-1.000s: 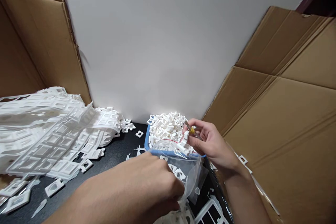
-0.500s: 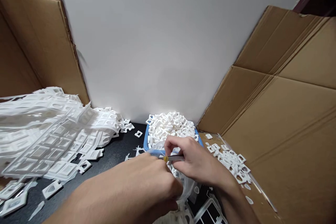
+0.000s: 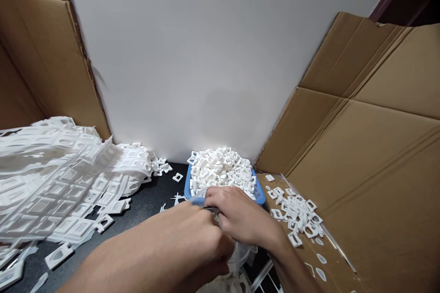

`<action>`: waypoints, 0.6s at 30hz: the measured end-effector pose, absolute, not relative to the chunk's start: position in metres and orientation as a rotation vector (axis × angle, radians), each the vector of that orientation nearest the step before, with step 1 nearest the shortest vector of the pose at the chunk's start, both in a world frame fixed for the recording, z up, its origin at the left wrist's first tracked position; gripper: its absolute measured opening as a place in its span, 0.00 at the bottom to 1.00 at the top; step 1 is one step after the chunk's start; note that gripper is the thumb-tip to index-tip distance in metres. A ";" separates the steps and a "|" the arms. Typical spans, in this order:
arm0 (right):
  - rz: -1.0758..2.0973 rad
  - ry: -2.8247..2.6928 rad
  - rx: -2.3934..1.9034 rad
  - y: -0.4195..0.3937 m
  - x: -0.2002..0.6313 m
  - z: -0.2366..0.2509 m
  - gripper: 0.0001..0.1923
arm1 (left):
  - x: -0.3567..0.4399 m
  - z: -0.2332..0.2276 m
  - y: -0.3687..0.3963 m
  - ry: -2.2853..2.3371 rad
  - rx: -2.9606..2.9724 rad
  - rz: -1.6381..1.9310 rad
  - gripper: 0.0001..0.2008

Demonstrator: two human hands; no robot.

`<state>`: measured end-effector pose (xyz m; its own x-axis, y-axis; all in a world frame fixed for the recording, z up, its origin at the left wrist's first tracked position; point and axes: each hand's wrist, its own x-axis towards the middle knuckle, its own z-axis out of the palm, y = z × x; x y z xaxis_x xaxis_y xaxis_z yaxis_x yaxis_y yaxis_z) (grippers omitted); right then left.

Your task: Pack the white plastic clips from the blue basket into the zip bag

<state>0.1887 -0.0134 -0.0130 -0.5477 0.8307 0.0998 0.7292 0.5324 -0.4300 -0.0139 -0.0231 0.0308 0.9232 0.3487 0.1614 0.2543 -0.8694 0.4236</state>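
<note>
My left hand (image 3: 195,238) is closed, knuckles up, at the bottom centre, on a translucent white plastic sheet (image 3: 240,256) that hangs below it with white pieces in it. My right hand (image 3: 237,215) is bent over the sheet's upper part, touching or nearly touching the left. In its closed fingers is a slim metal tool (image 3: 210,209), mostly hidden; its kind does not show. Just beyond the hands, a blue plastic basket (image 3: 187,187) is heaped with small white frame-like pieces (image 3: 223,169). Both hands' fingertips are largely covered.
On the left, a large pile of white moulded sheets (image 3: 65,187) lies on the dark table (image 3: 147,206). Loose white pieces (image 3: 299,213) and thin offcuts (image 3: 321,258) lie on cardboard at the right. Cardboard panels (image 3: 388,146) flank a pale wall (image 3: 192,55).
The right hand has shifted left and closer over the left hand, covering most of the metal tool and its yellow part. The view has turned slightly to the right.
</note>
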 end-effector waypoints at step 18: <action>1.207 -2.192 -0.958 0.000 0.233 0.004 0.15 | -0.042 0.047 0.006 0.739 2.545 0.424 0.21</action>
